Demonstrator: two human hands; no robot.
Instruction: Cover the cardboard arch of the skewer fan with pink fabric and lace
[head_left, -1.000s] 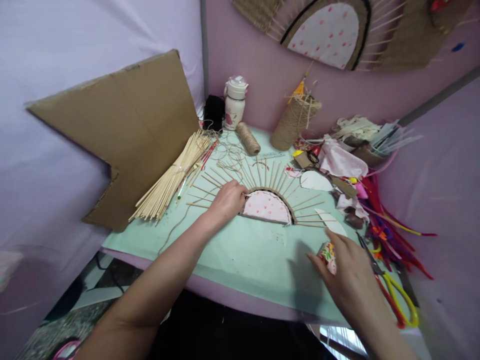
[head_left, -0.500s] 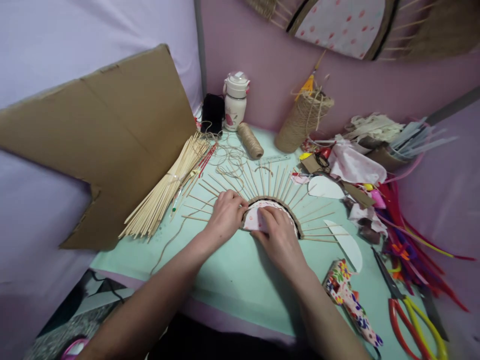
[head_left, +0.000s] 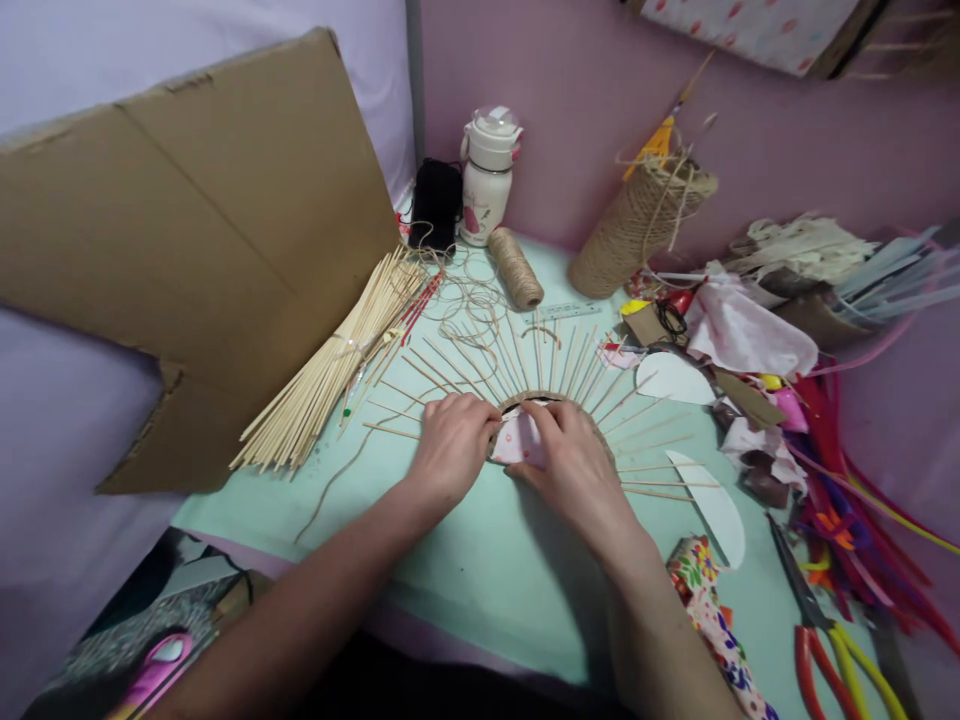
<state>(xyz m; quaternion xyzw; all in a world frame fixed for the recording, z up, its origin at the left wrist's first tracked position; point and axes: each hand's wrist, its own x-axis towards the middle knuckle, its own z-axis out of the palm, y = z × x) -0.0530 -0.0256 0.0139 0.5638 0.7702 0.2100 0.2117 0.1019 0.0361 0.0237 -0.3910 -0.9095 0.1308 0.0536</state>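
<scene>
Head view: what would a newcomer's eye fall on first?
Probably the spotted half-round piece at centre, with the left hand and right hand on it and thin sticks fanning around it. Next, the large cardboard sheet at left and the scissors at lower right.

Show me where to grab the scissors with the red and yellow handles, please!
Take the handles, I'd say, coming from the person's side with the right hand. The scissors lie at the right with handles toward the person and dark blades pointing away.
</scene>
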